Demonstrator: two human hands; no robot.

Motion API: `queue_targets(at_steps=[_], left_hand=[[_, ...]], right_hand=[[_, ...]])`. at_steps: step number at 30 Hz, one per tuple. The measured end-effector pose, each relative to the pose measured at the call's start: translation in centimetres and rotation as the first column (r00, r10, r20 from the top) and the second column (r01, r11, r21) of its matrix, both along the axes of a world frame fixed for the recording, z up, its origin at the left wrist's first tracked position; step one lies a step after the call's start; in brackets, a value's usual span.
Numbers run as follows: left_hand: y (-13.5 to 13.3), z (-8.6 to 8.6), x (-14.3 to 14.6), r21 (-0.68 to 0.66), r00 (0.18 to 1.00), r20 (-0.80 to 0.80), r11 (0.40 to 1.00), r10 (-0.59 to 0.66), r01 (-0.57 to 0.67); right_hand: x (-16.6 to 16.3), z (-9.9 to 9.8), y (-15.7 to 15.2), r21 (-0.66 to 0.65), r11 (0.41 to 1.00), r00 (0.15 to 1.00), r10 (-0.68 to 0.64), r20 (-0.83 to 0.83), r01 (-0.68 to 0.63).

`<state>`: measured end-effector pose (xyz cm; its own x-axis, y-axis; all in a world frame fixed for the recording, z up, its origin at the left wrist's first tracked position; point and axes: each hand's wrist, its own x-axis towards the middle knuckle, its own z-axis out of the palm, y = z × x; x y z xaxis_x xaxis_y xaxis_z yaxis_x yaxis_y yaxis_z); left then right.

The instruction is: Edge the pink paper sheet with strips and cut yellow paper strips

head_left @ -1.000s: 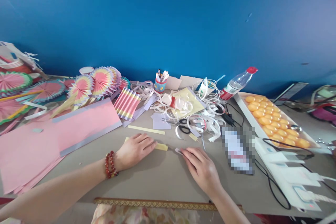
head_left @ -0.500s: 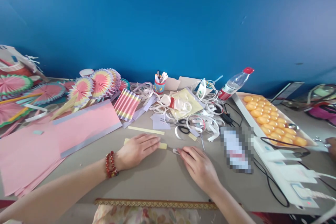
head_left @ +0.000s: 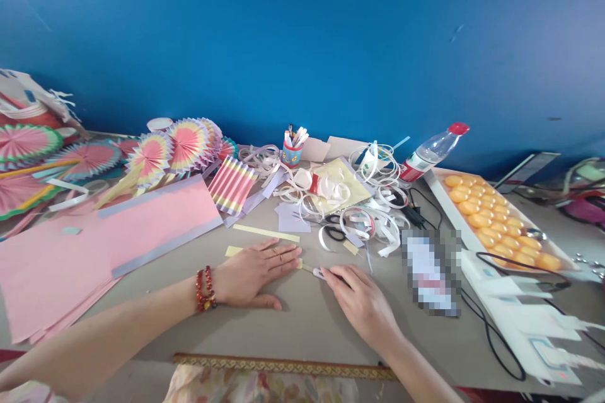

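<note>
My left hand lies flat on the table with its fingers stretched out and the thumb apart. It presses down a narrow yellow paper strip; most of the strip is hidden under the palm and fingers. My right hand is closed around a small utility knife with a white handle. The thin blade points left and meets the strip's right end, just past my left fingertips. Beyond the left hand, a second yellow strip lies loose. Farther back sits a pleated pink-and-yellow paper piece.
Pink paper sheets and folded paper fans spread over the left. Behind are a pen cup, tangled white ribbon and black-handled scissors. A bottle, a tray of orange balls and a power strip stand right.
My left hand has slid right along the strip, and its thumb has spread out. The knife stays near the strip's right end. Another person's hand at the right edge has gone from view.
</note>
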<state>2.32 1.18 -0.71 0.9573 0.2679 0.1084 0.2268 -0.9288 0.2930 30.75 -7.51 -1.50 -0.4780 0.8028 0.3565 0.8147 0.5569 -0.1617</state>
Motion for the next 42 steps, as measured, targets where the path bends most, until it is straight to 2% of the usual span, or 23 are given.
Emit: queue_targets(at_steps=[11, 30, 34, 37, 42], left_hand=[[0.1, -0.3, 0.0, -0.01, 1.0, -0.014, 1.0, -0.007, 0.007], [0.1, -0.5, -0.1, 0.016, 1.0, 0.021, 1.0, 0.0, 0.0], [0.0, -0.4, 0.0, 0.04, 1.0, 0.026, 0.999, -0.009, 0.007], [-0.4, -0.1, 0.0, 0.095, 1.0, 0.003, 0.995, 0.031, -0.031], [-1.1, 0.6, -1.8, 0.17, 0.995, -0.048, 0.982, 0.091, -0.082]], right_hand=[[-0.1, -0.1, -0.2, -0.015, 1.0, 1.0, 0.023, 0.015, -0.022], [-3.1, -0.7, -0.3, 0.036, 0.999, 0.996, -0.025, 0.089, 0.022], [-3.1, -1.0, -0.4, 0.039, 0.999, 0.997, -0.039, 0.068, 0.036], [-3.1, -1.0, -0.4, 0.026, 0.999, 0.997, -0.037, 0.061, 0.036], [-3.1, -0.9, -0.4, 0.014, 0.999, 0.997, -0.035, 0.066, 0.034]])
